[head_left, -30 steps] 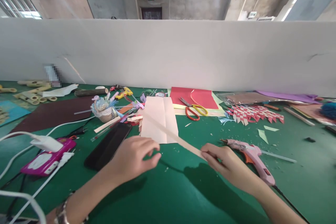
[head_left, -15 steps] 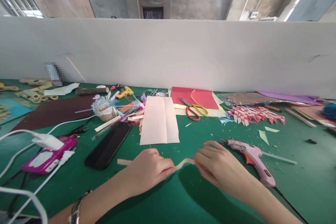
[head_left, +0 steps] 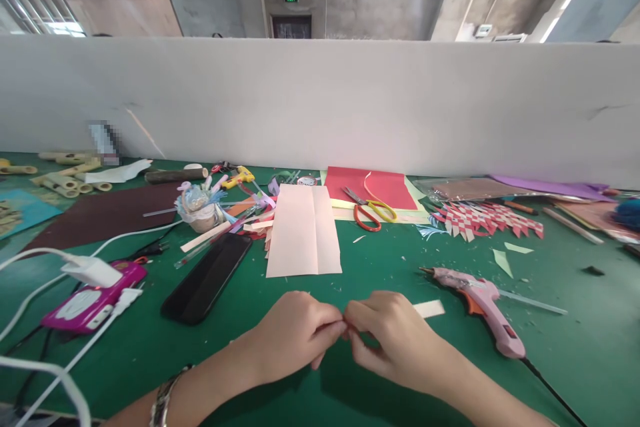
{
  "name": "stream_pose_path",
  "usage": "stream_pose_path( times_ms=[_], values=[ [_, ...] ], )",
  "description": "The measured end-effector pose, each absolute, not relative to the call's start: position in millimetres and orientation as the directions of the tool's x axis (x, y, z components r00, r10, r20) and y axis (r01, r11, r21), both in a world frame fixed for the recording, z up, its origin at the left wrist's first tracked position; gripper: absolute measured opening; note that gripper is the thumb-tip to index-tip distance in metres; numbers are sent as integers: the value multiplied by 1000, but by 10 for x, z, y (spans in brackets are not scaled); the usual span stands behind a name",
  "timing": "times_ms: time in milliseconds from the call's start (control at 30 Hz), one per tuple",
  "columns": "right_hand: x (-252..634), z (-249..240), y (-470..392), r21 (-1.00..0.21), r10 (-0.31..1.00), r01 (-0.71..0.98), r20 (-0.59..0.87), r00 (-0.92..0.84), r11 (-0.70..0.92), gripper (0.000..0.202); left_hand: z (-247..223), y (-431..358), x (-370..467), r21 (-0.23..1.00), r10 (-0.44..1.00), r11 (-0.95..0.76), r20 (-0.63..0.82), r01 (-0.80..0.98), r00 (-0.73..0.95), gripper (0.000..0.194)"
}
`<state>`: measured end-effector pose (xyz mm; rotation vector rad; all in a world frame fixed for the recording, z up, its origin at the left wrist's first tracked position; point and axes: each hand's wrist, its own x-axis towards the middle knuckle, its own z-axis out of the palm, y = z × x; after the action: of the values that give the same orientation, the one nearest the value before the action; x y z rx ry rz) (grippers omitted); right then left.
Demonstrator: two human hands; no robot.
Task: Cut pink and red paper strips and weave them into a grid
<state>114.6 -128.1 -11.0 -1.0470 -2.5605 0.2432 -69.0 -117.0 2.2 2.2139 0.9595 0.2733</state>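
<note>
Pinching with left hand (head_left: 295,333) and right hand (head_left: 400,340), fingertips together, nearside of the creased sheet (head_left: 295,233) — can't tell on what. Spot the paper strip (head_left: 430,309), nearside-right of that sheet — could kink or tear if pulled unevenly!

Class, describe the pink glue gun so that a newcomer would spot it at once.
On the green table, look just right of the person's right hand. The glue gun lies there, nozzle to the left. Its pink body and orange trigger set it apart from the flat pale-green paper scraps behind it.
</note>
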Motion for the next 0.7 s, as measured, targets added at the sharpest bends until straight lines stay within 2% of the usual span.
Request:
stream_pose_path(
  times_ms=[100,233,367,500,600,700],
  values=[
    [1160,-181,-1269,-359,721,630,248,-647,689,13,27,-1201,-689,824,712,-240,-210,514,670,38],
    [1271,-201,-1239,-390,761,659,226,-608,643,12,-5,-1196,-794,872,708,-75,-295,483,642,40],
    [1461,-207,-1234,-398,801,701,188,-568,591,13,21,-1138,-989,859,715,-76,-307,506,629,40],
    [1810,-239,-1231,-347,848,774,182,-498,529,18,113,-1086,-1233,798,757,-104,-323,593,568,40],
    [2060,-219,-1216,-302,881,838,293,-372,454,20,160,-1074,-1366,738,796,-106,-339,667,502,39],
    [2019,-103,-1212,-318,855,835,424,-299,449,17,184,-1081,-1321,718,766,-144,-354,680,536,36]
  ],
)
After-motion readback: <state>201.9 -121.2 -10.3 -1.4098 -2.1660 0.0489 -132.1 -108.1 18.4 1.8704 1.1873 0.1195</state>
